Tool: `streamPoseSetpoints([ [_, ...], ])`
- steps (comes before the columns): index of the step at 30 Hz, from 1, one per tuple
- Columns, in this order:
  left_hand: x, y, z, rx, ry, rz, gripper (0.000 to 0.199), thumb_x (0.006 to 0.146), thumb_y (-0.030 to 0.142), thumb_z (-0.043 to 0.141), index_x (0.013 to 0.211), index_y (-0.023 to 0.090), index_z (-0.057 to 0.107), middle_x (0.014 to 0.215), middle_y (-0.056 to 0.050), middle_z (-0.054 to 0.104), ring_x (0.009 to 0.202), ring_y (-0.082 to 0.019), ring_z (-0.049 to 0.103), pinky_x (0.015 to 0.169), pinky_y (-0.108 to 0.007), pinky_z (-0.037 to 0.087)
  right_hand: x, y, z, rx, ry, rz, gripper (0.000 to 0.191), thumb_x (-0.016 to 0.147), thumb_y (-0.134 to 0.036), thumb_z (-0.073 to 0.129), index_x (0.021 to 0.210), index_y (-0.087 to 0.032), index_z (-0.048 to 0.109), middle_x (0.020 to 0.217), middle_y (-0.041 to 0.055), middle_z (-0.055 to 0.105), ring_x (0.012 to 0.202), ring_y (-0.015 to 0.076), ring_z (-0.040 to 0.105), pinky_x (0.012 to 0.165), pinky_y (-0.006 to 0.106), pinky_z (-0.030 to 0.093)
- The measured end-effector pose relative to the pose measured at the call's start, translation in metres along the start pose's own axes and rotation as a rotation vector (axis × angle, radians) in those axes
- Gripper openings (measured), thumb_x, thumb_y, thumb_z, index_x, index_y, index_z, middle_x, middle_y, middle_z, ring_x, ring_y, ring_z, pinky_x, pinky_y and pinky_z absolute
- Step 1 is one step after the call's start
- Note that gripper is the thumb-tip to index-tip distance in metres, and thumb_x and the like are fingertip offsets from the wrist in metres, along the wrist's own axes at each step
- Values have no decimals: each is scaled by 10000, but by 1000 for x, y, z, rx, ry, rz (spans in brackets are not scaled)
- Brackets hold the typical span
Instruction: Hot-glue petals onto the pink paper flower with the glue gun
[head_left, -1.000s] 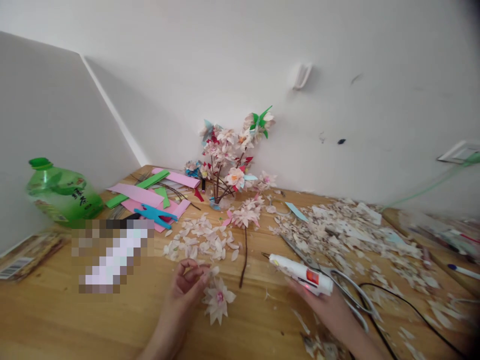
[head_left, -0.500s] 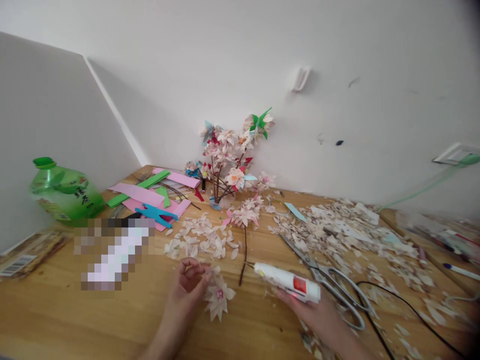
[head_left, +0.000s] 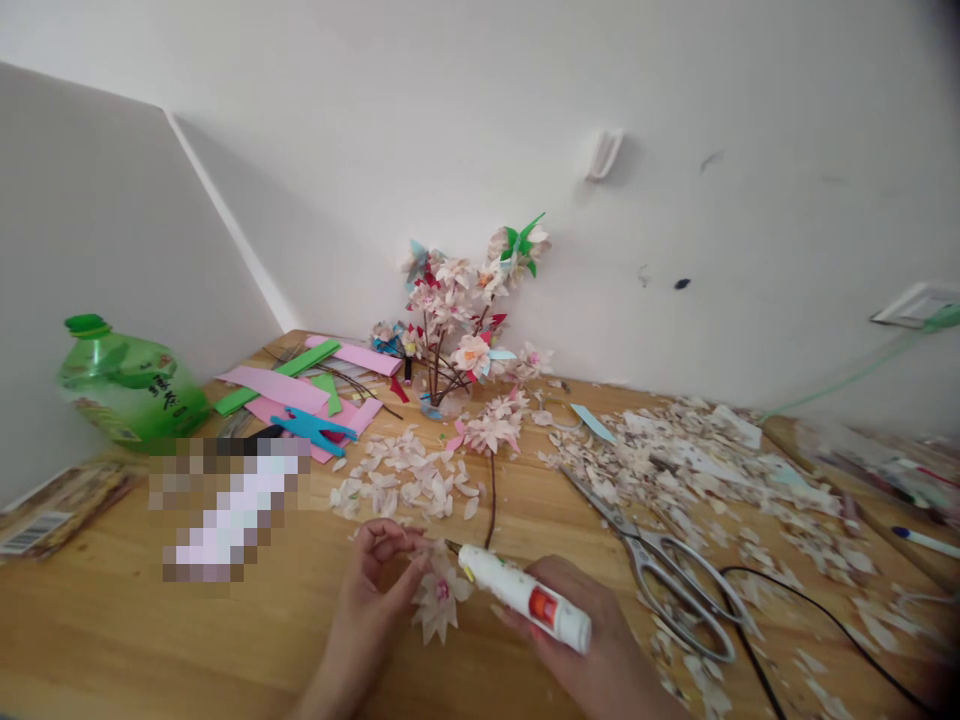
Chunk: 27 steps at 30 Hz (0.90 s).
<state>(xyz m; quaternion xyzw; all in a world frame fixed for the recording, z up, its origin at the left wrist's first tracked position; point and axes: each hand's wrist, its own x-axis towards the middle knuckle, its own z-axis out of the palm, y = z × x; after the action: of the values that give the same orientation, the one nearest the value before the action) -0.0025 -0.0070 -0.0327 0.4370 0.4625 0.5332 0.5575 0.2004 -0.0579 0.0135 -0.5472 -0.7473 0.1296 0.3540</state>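
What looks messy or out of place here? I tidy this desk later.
Paper scraps lie strewn over the right of the table, around and under the scissors. Loose petals are scattered beyond the left hand. Nothing looks broken or spilled.

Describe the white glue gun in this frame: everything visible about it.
The glue gun is a slim white tube-shaped tool, plastic by the look, with a red and orange label near its rear and a thin metal nozzle at the front. The right hand grips its rear half from below. It lies nearly level, slanting up and left, the nozzle tip at the top of the paper flower that the left hand pinches. Whether the tip touches the petals cannot be told. No cord can be traced to it.
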Motion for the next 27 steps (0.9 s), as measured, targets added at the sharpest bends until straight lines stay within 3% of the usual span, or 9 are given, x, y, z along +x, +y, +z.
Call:
streamPoseSetpoints([
  [15, 0, 1, 0, -7, -9, 11, 341, 668, 330, 706, 831, 228, 424, 789, -16, 653, 954, -183, 577, 854, -327, 420, -1, -1, 2, -26, -40, -44, 210, 838, -372, 547, 713, -203, 559, 639, 15, 620, 567, 165, 585, 492, 229, 427],
  [27, -1, 4, 0, -58, -17, -40, 357, 668, 321, 717, 834, 225, 417, 776, -22, 666, 893, -183, 599, 766, -299, 454, 0, 6, -6, -37, 18, -39, 221, 834, -359, 550, 677, -204, 552, 614, 6, 605, 533, 148, 580, 478, 219, 421],
])
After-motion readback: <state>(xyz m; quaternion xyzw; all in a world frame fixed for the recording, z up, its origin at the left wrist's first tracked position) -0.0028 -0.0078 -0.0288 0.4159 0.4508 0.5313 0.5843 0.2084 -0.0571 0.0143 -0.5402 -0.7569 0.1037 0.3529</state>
